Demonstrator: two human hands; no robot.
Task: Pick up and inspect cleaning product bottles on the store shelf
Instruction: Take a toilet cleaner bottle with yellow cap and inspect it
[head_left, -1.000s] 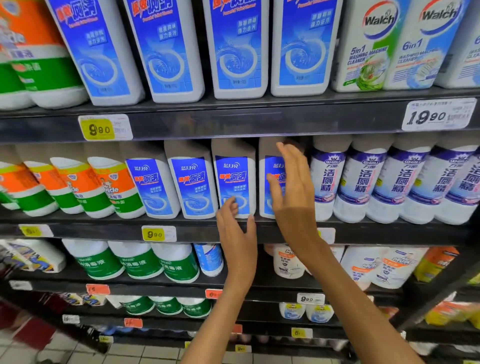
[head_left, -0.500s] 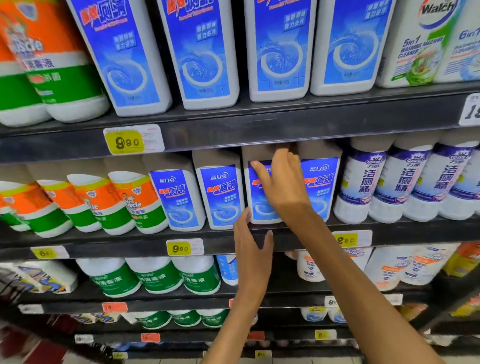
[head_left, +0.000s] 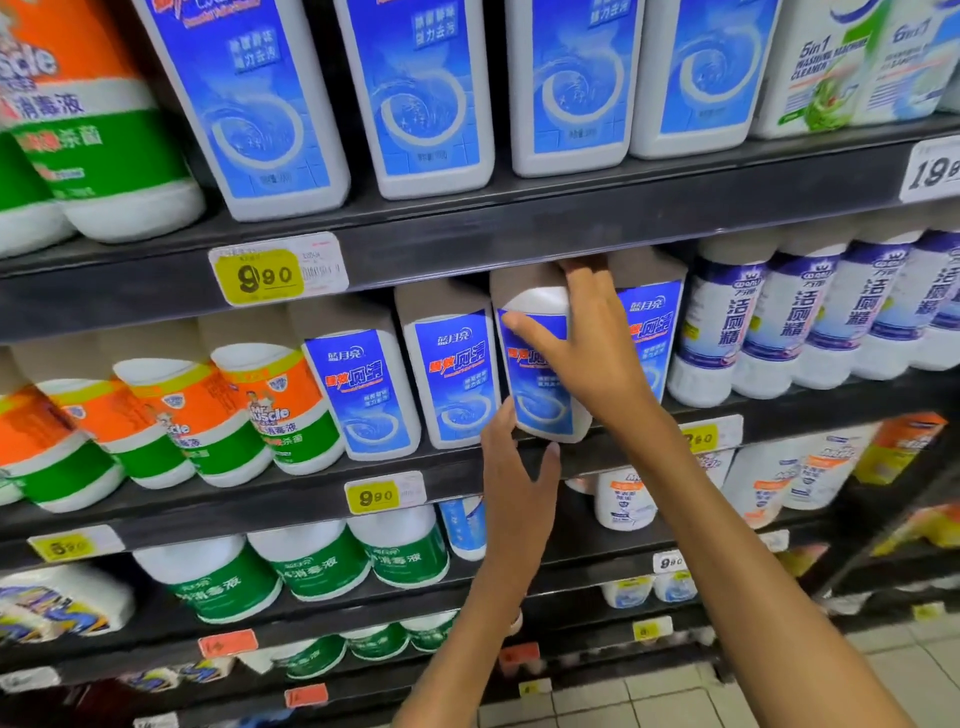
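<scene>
**Shelf stock, cleaning aisle: one blue-label bottle in hand**

Item 1, lower centre of the frame: I see the left hand (head_left: 511, 480) raised below the middle shelf edge (head_left: 156, 512), fingers straight and spread, their tips touching the base of the bottle; it grips nothing.

Item 2, centre: the right hand (head_left: 592, 358) is wrapped over the blue-label bottle (head_left: 535, 384), thumb across the label's front, fingers curled round its right side and top. The bottle tilts forward, its base at the shelf lip, between two upright bottles of the same kind (head_left: 452, 374).

Item 3, centre left, same shelf: orange-and-green bottles (head_left: 270, 410), leaning. Centre right: white bottles with purple labels (head_left: 800, 317).

Item 4, shelf fronts: yellow price tags reading 9.90 (head_left: 265, 275).

Item 5, top of frame: larger blue-label bottles (head_left: 421, 98) on the upper shelf.

Item 6, lower left: green-label bottles (head_left: 311, 566).
</scene>
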